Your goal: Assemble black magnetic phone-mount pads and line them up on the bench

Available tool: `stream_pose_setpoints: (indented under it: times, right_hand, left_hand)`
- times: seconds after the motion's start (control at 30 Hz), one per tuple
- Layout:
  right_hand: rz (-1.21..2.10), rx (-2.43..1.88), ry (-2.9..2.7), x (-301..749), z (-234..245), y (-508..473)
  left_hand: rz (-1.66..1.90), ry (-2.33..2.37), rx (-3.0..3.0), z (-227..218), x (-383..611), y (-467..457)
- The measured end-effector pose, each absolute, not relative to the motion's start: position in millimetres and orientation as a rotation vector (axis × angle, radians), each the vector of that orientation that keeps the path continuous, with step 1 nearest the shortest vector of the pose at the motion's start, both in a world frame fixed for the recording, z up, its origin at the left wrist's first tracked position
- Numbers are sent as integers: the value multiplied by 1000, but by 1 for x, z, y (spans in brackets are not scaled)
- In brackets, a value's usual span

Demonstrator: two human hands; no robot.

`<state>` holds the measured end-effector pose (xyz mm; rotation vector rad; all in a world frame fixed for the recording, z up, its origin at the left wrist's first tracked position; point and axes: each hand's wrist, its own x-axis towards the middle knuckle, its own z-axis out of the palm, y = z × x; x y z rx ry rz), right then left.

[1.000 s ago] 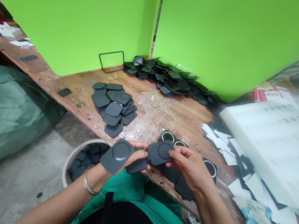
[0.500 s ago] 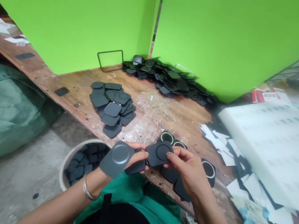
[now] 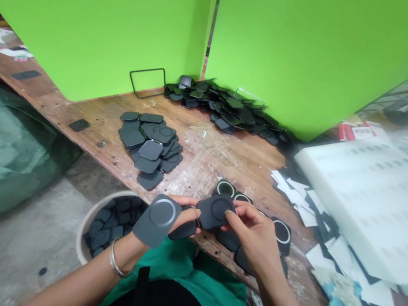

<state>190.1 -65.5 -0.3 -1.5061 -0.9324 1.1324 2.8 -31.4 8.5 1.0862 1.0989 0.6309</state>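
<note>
Closest to the camera, above a green garment, the left hand (image 3: 184, 216), with a metal bangle (image 3: 115, 264) on its wrist, is closed round a fanned clutch of dark grey pads. The outermost pad (image 3: 158, 213) is a rounded square, matte and rubbery-looking, with a raised circle moulded in its face. The right hand (image 3: 253, 232) pinches the edge of the middle pad (image 3: 214, 211) between thumb and fingertips, and both hands meet on it just over the near edge of the tabletop (image 3: 218, 160). The step looks like working one piece free of the clutch or checking its face. Any further handling calls for a firm pinch at the rim and a steady left grip, so the other thin, slippery pieces do not slide out. Below the left wrist, a pale bucket (image 3: 82, 237) on the concrete floor holds more of the same pads. Just beyond the hands lie black pieces with pale rings (image 3: 226, 187). The wood there is scuffed and paint-flecked. A loose stack of pads (image 3: 149, 148) sits further on to the left. To the right are white paper scraps (image 3: 298, 199) and a thick white sheet (image 3: 372, 197). A bigger, glossier heap (image 3: 228, 111) lies in the far corner beside a black wire frame (image 3: 147, 82), against the bright green wall (image 3: 112, 23).
</note>
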Motion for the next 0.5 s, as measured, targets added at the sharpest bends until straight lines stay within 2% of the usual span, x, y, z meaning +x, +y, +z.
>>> stream_pose_setpoints:
  times: [0.5]
  right_hand:
    - [1070, -1554, -971, 190, -5, -69]
  left_hand:
    - [566, 1092, 1121, -17, 2, -29]
